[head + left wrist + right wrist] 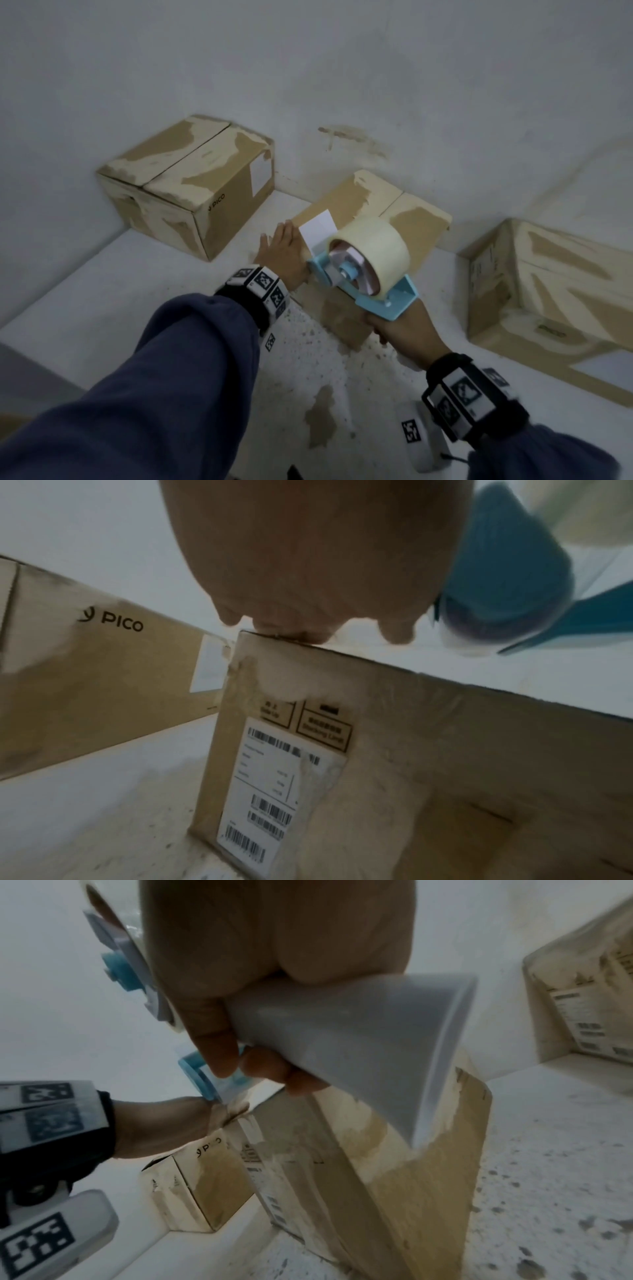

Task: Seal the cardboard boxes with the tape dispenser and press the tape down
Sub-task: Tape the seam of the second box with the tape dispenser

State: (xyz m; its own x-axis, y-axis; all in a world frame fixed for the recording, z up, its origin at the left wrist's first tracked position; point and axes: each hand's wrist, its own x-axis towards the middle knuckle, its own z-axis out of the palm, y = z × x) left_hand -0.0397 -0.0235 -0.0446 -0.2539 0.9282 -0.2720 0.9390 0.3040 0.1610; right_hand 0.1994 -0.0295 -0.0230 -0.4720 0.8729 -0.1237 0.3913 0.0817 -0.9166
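The middle brown cardboard box (373,219), scuffed with pale patches, stands on the white speckled worktop (144,274) against the wall. The left hand (282,255) reaches forward from a dark blue sleeve (164,370) and lies flat on the near left corner of this box's top, fingers straight and together, pointing away from the person; the left wrist view shows the fingertips (301,635) pressing on the box's top edge above a white barcode label (274,785) on its side. The right hand (400,329) is wrapped around the pale grey handle (346,1042) of the light blue plastic tape dispenser (373,274), fingers curled under and thumb over it. The dispenser is held over the near part of the box's top, just right of the left hand, its cream roll of tape (376,250) upward and its front end toward the left hand's wrist; whether it touches the box I cannot tell. A second brown cardboard box marked PICO (191,185) sits to the left of the middle box, well apart from it, and a third worn cardboard box (548,294) lies to its right. Both wrists carry black bands with square printed markers (263,281).
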